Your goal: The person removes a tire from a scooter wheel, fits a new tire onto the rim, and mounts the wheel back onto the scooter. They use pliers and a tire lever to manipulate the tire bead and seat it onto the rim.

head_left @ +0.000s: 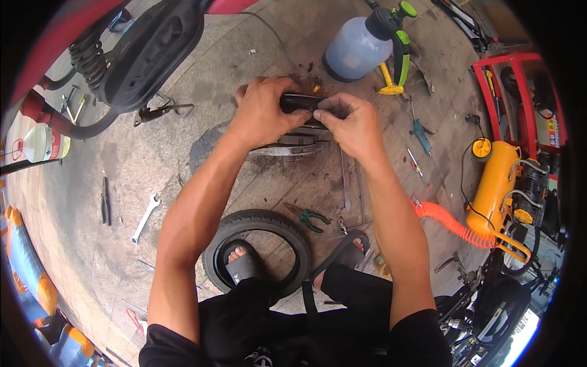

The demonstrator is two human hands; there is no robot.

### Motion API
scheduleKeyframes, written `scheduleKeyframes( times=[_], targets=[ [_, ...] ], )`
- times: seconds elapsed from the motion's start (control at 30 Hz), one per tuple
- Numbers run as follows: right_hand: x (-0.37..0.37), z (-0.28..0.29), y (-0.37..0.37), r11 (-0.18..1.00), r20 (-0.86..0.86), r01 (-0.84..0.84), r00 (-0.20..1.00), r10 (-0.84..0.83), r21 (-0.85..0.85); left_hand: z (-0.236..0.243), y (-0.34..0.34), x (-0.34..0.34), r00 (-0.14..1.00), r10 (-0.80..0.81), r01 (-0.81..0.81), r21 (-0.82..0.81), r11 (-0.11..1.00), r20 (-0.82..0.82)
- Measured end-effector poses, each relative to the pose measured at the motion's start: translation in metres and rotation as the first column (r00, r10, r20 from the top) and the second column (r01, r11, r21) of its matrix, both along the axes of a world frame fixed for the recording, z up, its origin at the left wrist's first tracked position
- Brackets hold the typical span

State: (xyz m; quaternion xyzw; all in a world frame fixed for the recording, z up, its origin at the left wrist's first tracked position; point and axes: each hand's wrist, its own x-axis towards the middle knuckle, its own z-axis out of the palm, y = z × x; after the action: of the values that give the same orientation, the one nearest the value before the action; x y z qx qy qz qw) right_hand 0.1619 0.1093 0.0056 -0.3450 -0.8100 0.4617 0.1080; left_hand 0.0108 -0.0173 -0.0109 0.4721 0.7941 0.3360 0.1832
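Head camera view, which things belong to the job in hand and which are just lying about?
Likely part of the job:
dark curved part, in left hand and right hand
curved grey metal piece, just below
possibly the loose black tire

Seemingly just lying about, untouched:
silver open-ended wrench
green-handled pliers
black-handled pliers
pump sprayer
orange-yellow air compressor

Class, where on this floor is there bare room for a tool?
Floor lies bare above the wrench, between the black pliers and left forearm; another patch separates those pliers from the blue-orange object. Crowded: around the tyre and green-handled pliers, and beside the yellow tank and orange coiled hose.
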Motion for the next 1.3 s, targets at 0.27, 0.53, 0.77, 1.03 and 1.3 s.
scheduleKeyframes(
  times=[0.27, 0.53, 0.77, 1.03, 1.3],
  targets=[
    [0.123, -0.122, 0.045, 0.933, -0.032, 0.359, 0.933, -0.359, 0.005, -0.021, 0.004, -0.011, 1.000, -0.015, 0.019, 0.179, 0.984, -0.018],
    [0.240, -0.194, -0.010, 0.959, 0.414, 0.084, 0.889, -0.196, 0.272, -0.027, 0.003, -0.027, 0.954, -0.053, -0.003, 0.184, 0.983, 0.294],
    [0.194, -0.169, -0.119, 0.772, 0.590, -0.634, 0.609, 0.529, -0.037, -0.026, -0.006, -0.023, 0.988, -0.028, 0.007, 0.138, 0.990, 0.152],
    [0.197, -0.145, -0.113, 0.914, 0.582, -0.373, 0.713, 0.391, -0.157, -0.019, -0.020, 0.005, 0.996, -0.051, 0.063, 0.165, 0.984, -0.076],
    [0.204, -0.002, 0.015, 0.958, 0.340, -0.251, 0.896, 0.284, -0.139, -0.016, -0.041, 0.018, 0.992, -0.075, 0.092, 0.161, 0.983, -0.105]
  ],
)
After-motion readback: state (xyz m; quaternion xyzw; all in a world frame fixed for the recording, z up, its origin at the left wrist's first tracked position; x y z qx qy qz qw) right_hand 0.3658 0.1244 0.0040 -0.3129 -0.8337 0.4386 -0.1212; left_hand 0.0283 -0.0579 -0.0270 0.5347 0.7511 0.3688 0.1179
